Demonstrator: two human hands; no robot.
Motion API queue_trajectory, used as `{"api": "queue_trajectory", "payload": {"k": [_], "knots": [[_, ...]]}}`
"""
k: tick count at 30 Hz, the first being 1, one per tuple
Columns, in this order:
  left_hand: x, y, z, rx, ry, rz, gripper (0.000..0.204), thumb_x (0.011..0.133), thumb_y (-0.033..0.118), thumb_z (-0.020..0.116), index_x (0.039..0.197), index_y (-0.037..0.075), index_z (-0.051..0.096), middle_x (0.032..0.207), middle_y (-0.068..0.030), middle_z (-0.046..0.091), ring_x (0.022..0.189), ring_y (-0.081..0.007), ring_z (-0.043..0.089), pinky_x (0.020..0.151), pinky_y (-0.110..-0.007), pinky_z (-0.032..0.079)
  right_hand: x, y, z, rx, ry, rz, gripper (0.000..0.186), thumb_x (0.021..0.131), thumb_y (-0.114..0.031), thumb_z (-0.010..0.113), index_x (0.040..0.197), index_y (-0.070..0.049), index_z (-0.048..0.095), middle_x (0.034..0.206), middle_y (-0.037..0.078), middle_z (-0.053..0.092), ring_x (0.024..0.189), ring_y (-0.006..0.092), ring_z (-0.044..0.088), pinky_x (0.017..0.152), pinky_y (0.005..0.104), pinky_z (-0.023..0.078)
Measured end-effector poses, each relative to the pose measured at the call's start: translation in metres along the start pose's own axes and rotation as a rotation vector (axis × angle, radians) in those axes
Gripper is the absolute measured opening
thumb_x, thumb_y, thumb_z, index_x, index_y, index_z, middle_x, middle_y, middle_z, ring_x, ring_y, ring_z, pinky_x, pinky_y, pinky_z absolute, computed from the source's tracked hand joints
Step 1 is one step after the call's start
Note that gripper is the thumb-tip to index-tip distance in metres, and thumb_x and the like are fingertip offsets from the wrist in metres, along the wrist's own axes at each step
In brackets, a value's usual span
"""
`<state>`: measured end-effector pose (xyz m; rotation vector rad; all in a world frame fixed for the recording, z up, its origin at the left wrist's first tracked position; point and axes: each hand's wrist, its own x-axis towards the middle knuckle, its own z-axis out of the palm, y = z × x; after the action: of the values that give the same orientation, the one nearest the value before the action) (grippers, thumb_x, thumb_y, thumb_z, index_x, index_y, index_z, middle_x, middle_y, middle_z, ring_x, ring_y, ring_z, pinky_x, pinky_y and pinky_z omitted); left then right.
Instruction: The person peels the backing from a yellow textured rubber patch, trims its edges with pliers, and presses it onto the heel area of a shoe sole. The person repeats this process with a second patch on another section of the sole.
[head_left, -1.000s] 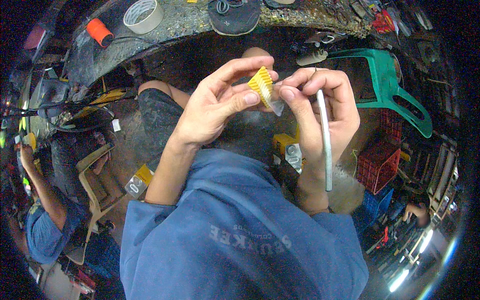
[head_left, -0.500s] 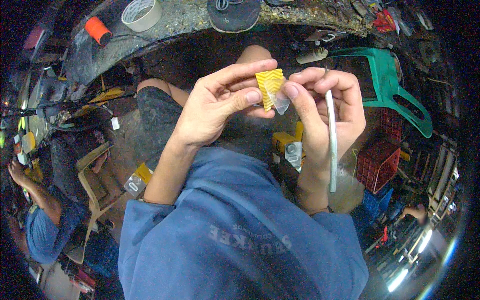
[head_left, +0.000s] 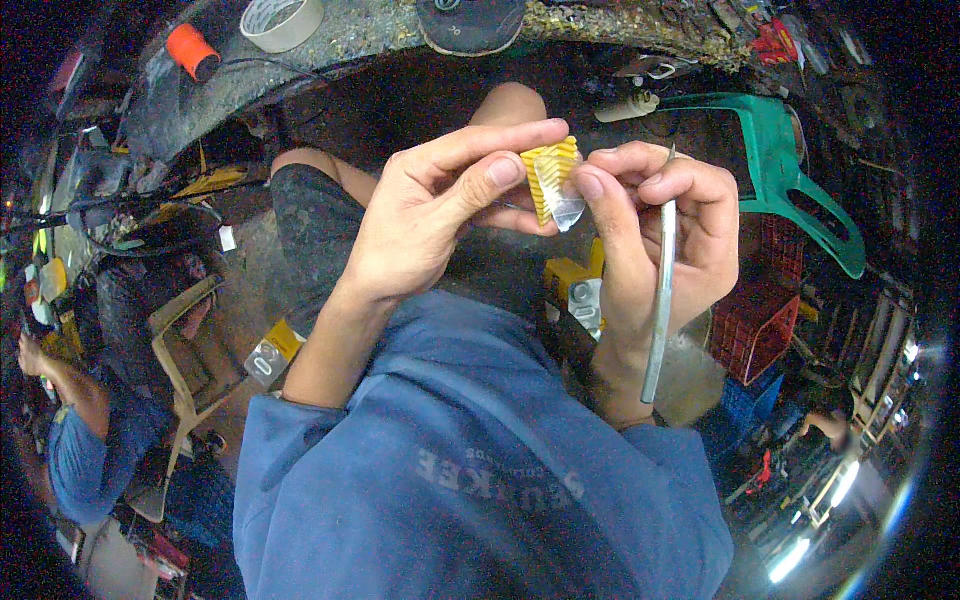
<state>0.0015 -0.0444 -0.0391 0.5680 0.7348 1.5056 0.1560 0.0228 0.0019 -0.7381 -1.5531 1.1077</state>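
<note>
My left hand (head_left: 420, 220) grips a small yellow ridged piece (head_left: 540, 170) between thumb and fingers. A clear plastic piece (head_left: 563, 210) lies over its right side and lower tip. My right hand (head_left: 660, 240) has its thumb and fingertips at the right edge of that plastic. It also holds a long, thin, pale metal tool (head_left: 660, 330) upright in its curled fingers, a narrow tip sticking up above them and the rod hanging down across the palm.
Ahead is a cluttered bench (head_left: 570, 30) with tape (head_left: 280, 20) and an orange spool (head_left: 190, 50). At right are a green chair (head_left: 770, 170) and red crate (head_left: 750, 330). A co-worker (head_left: 85, 460) is at left. Yellow-and-silver packages (head_left: 275, 355) lie below.
Both hands have shifted right with the yellow piece and the metal tool. The yellow piece has turned, showing more of the clear plastic. The co-worker's arm at left has moved down.
</note>
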Motion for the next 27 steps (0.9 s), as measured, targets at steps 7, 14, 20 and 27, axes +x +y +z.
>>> {"api": "queue_trajectory", "payload": {"k": [7, 14, 20, 27], "knots": [[-0.0011, 0.0026, 0.0013, 0.071, 0.004, 0.013, 0.036, 0.107, 0.019, 0.057, 0.138, 0.001, 0.064, 0.133, -0.0132, 0.067, 0.111, -0.0214, 0.07, 0.092, -0.036, 0.064, 0.0004, -0.0033, -0.0041, -0.02, -0.081, 0.001, 0.034, 0.085, 0.014, 0.075, 0.104, -0.002, 0.052, 0.098, 0.018, 0.072, 0.093, 0.0199, 0.071, 0.085, 0.0326, 0.058], [-0.0019, 0.0025, 0.002, 0.082, -0.008, 0.024, 0.035, 0.107, 0.019, 0.057, 0.137, 0.001, 0.064, 0.134, -0.0132, 0.067, 0.113, -0.0216, 0.069, 0.093, -0.037, 0.063, 0.0007, -0.0034, -0.0052, -0.039, -0.102, -0.034, 0.034, 0.085, 0.014, 0.075, 0.104, -0.003, 0.052, 0.099, 0.019, 0.071, 0.093, 0.0201, 0.071, 0.085, 0.0322, 0.058], [-0.0028, 0.0018, 0.0018, 0.087, -0.011, 0.042, 0.036, 0.107, 0.018, 0.057, 0.138, 0.001, 0.064, 0.134, -0.0135, 0.067, 0.114, -0.0217, 0.069, 0.094, -0.038, 0.063, -0.0006, -0.0022, -0.0034, -0.031, -0.074, -0.043, 0.033, 0.084, 0.015, 0.075, 0.103, -0.002, 0.053, 0.098, 0.019, 0.071, 0.091, 0.0202, 0.072, 0.083, 0.0322, 0.059], [-0.0034, 0.0029, 0.003, 0.064, -0.02, 0.021, 0.036, 0.108, 0.019, 0.057, 0.138, 0.001, 0.063, 0.133, -0.0132, 0.067, 0.114, -0.0214, 0.069, 0.095, -0.037, 0.062, -0.0001, -0.002, -0.0041, -0.012, -0.08, -0.06, 0.033, 0.084, 0.016, 0.075, 0.103, -0.001, 0.053, 0.097, 0.02, 0.071, 0.09, 0.0209, 0.072, 0.083, 0.0323, 0.058]]}}
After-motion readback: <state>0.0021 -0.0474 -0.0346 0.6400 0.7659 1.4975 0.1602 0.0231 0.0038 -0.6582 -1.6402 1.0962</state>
